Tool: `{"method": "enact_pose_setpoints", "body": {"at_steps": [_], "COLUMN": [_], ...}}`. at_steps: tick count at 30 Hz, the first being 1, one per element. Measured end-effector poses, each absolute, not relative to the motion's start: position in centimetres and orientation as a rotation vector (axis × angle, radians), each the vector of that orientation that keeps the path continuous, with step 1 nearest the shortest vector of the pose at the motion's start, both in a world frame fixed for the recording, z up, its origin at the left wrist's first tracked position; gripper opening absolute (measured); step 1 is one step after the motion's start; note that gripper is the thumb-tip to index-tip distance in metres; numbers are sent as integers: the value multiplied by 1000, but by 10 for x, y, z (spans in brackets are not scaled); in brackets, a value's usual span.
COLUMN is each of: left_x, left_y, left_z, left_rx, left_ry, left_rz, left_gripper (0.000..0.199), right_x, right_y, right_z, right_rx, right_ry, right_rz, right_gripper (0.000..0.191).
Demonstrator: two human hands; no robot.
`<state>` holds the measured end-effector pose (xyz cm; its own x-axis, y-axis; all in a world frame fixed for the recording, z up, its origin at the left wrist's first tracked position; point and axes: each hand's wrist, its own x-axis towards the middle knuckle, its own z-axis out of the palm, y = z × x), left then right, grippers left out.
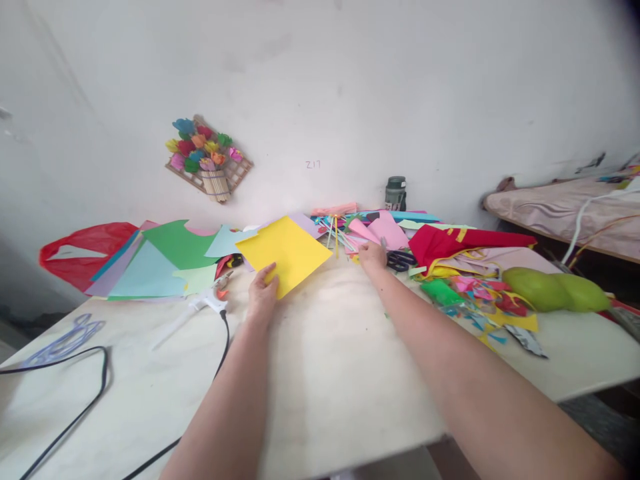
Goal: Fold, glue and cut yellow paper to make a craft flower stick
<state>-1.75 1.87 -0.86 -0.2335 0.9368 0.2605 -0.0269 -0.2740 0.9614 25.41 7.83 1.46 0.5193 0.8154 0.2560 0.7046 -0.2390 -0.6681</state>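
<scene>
My left hand (263, 291) grips the lower left edge of a yellow paper sheet (287, 252), which is tilted up from the table. My right hand (373, 258) reaches to the back of the table, beside dark-handled scissors (399, 261) and pink paper pieces (391, 230). Its fingers are closed near the scissors' metal part, and what they hold is too small to make out. Thin paper sticks (337, 239) stand between my hands, at the back.
A white glue gun (207, 301) with a black cable (105, 373) lies left. Coloured sheets (173, 247) and a red bag (75, 247) are behind it. Scraps (483, 297), red cloth (435, 245) and green fruit (535, 289) lie right; a bottle (395, 193) stands behind.
</scene>
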Motion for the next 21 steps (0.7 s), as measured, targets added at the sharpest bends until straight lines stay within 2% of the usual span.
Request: {"method": "enact_pose_setpoints", "body": {"at_steps": [5,10,16,21], "left_x": [-16,-16,-25,-31], "left_y": [13,12,16,19], "left_z": [-2,0,-5,-10], "left_rx": [1278,1340,1404,1364], "left_ry": [1313,1437,1507,1404], "left_rz": [1568,1517,1430,1450], "left_gripper": [40,36,38,34], "right_x": [251,205,190,205], "right_y": [85,72,54,49], "right_z": [26,14,0,1], "right_rx": [-1965,-1853,-1762,-1479], "right_ry": [-1108,-1067,-1424,-1717], "right_rz": [274,282,-5,-29], "right_gripper": [28,35,30,34]}}
